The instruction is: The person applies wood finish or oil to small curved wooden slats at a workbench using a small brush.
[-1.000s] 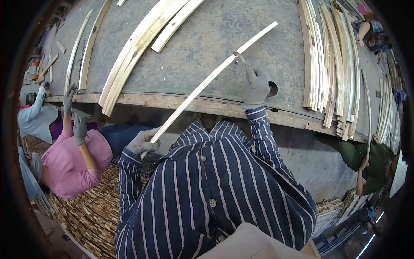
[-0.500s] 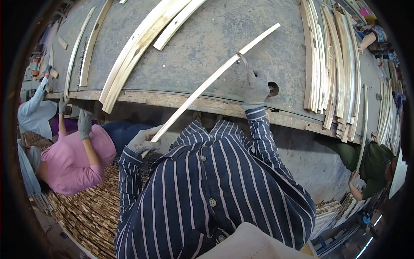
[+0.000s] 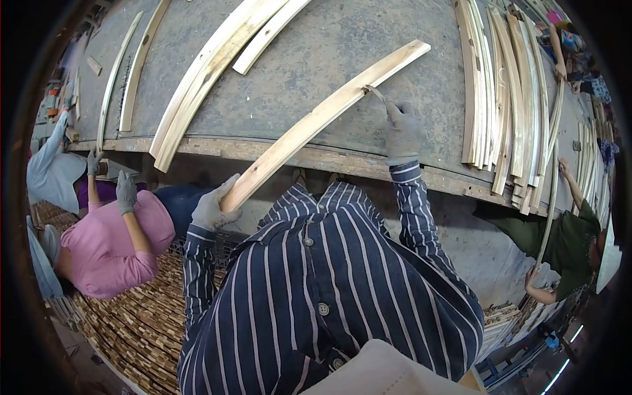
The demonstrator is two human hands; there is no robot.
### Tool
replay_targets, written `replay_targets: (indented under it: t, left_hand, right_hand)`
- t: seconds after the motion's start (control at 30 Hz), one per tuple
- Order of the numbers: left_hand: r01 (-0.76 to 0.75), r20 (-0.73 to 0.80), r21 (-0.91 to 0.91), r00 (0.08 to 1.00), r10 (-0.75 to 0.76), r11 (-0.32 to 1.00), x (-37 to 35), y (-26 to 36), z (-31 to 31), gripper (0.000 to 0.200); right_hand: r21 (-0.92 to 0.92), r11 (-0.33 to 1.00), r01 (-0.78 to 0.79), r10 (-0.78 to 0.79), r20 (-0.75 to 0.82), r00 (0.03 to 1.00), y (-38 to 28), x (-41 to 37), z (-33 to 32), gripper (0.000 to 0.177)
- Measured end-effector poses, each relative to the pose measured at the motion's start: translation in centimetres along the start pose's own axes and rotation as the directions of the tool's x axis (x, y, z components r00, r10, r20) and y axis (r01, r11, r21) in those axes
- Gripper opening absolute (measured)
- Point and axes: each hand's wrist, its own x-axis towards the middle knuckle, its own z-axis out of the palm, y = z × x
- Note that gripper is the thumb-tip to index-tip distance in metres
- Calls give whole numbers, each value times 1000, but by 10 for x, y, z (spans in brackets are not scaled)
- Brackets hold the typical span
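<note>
A pale wooden strip (image 3: 309, 125) slants over the front edge of the table, its broad face showing, with a dark spot near its upper part. My left hand (image 3: 216, 205), in a grey glove, grips the strip's lower end. My right hand (image 3: 404, 131), also gloved, is closed round a thin metal tool (image 3: 377, 94) whose tip touches the strip at the dark spot. The strip's far end points up and to the right, above the tabletop.
Long wooden strips lie on the grey table (image 3: 296, 72) at the left and in a row (image 3: 503, 99) at the right. Co-workers in pink (image 3: 118, 243) and green (image 3: 569, 247) stand either side. Stacked wood pieces (image 3: 131, 322) sit at lower left.
The strip has turned from its narrow edge to its broad face. My right hand has shifted slightly to the right, and the hole beside it is now hidden. The co-worker in green has moved an arm.
</note>
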Motion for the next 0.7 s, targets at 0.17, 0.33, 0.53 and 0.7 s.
replay_targets:
  t: [0.17,0.33,0.53,0.7]
  left_hand:
    - [-24,-55,100,998,29,995,0,5,0,82]
    - [-3,-100,165,995,20,986,0,10,0,79]
    - [-60,-157,229,983,98,971,1,7,2,77]
    - [-45,-155,257,984,88,965,0,11,0,78]
  right_hand:
    - [19,989,147,-147,-3,989,9,6,3,33]
    - [-55,989,137,-135,48,990,11,14,2,30]
    - [-32,991,129,-127,59,990,9,14,1,23]
    - [-73,991,112,-109,52,993,7,14,-2,28]
